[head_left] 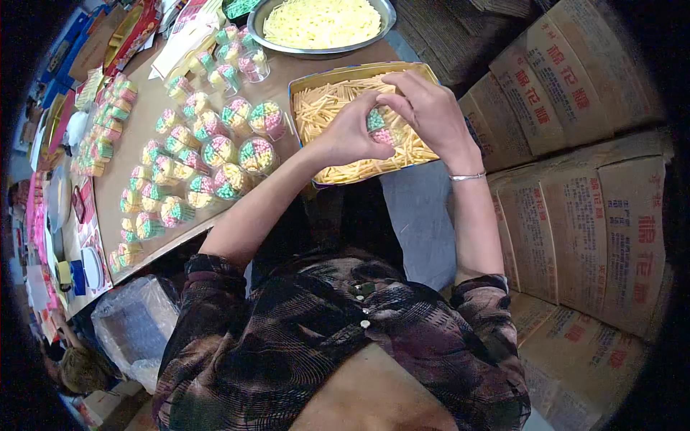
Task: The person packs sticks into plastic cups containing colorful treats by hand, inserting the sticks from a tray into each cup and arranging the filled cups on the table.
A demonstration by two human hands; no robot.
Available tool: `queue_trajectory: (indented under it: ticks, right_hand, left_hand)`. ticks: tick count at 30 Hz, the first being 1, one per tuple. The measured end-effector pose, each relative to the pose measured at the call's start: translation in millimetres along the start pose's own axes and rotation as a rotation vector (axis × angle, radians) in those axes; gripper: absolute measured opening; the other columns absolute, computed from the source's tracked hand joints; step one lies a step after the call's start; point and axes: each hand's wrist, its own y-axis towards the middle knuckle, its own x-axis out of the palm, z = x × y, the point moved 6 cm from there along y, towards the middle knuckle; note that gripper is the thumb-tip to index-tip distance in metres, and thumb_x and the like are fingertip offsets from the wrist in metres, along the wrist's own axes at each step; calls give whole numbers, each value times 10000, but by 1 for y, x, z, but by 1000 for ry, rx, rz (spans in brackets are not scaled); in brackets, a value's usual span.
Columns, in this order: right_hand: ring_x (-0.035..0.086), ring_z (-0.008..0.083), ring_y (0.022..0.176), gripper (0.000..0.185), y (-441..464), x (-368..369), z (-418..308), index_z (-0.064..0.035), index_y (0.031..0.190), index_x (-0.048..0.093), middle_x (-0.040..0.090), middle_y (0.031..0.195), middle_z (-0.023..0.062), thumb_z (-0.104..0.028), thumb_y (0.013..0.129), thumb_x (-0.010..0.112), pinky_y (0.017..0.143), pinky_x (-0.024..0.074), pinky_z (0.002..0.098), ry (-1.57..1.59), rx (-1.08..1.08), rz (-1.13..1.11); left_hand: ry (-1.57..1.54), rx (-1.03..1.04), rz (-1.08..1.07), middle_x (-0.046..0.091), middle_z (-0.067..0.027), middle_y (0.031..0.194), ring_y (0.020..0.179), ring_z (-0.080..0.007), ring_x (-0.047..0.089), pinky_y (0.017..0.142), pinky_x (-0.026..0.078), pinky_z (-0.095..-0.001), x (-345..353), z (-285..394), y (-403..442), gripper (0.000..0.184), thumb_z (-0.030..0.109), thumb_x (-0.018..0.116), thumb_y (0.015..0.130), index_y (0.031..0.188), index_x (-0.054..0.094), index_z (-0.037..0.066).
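Note:
A shallow box (310,174) full of thin yellow sticks lies at the table's front edge. Above it, my left hand (353,135) curves round a clear cup (375,128) with green, pink and yellow pieces in it. My right hand (425,115) is at the cup's right side, its fingers bent over the top; whether they pinch anything is too small to tell. Left of the box stand many similar filled clear cups (256,155) in rows on the brown table (284,72).
A metal basin (392,18) of pale yellow pieces is behind the box. Stacked cardboard cartons (575,230) rise close on my right. More cups (108,129) stand at the far left. Plastic wrap (136,323) hangs below the table edge. Another person's head (83,370) shows at lower left.

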Motion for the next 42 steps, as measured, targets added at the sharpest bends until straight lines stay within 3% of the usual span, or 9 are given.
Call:
queue_trajectory:
  ticks: [7,11,17,21,27,32,36,37,42]
  right_hand:
    - [505,157,546,102,1,-5,1,-79,865,624,582,747,14,-158,812,661,510,420,304,19,-79,142]
    - [520,164,566,95,-1,-4,3,-32,878,637,590,764,39,-56,791,666,516,423,273,-51,-35,140]
    - [489,152,541,80,3,1,3,-35,859,640,570,743,36,-56,787,669,499,410,276,-77,-46,151]
    - [470,152,530,74,6,1,1,-40,856,641,562,735,36,-56,790,669,491,399,270,-19,-58,108]
    - [469,126,544,45,7,0,6,-31,849,638,580,752,28,-50,813,656,498,389,246,-15,4,155]
    - [462,104,557,62,-6,-1,30,-17,838,634,590,731,21,-78,845,634,512,381,233,223,241,301]
    - [459,90,569,110,-39,15,85,-7,826,632,590,698,22,-109,861,613,523,381,239,380,610,441]
    - [459,90,569,110,-44,22,90,-7,826,632,590,698,22,-109,861,613,523,381,239,384,610,440]
    - [486,141,552,175,-56,56,99,-3,829,647,630,682,52,-177,839,632,547,416,277,179,595,65]
  left_hand:
    - [18,16,98,550,-139,979,864,-234,526,796,440,-311,-2,3,4,590,132,702,572,1101,501,-35]
    - [-32,62,138,549,-138,978,867,-236,523,802,438,-311,-1,4,5,592,141,702,570,1100,504,-32]
    - [35,125,126,551,-138,1006,894,-236,524,813,435,-306,3,3,4,595,128,699,572,1112,504,-28]
    - [-78,8,122,555,-142,1053,940,-245,531,843,433,-306,-1,-3,3,613,111,696,568,1134,501,-23]
    - [-23,7,115,553,-139,1059,958,-250,533,851,434,-310,2,-14,2,615,98,700,564,1134,502,-18]
    - [-120,-5,171,543,-131,1022,926,-243,534,838,437,-317,-2,-14,-4,569,96,708,577,1099,508,-10]
    - [335,374,286,512,-102,1121,995,-209,526,913,413,-327,-16,16,-14,576,54,726,628,1146,474,27]
    - [338,372,287,512,-102,1121,995,-209,526,913,413,-327,-17,16,-15,576,54,726,628,1146,474,27]
    - [88,170,304,521,-116,1106,996,-218,527,910,418,-334,-21,-5,-12,551,61,729,640,1129,478,31]
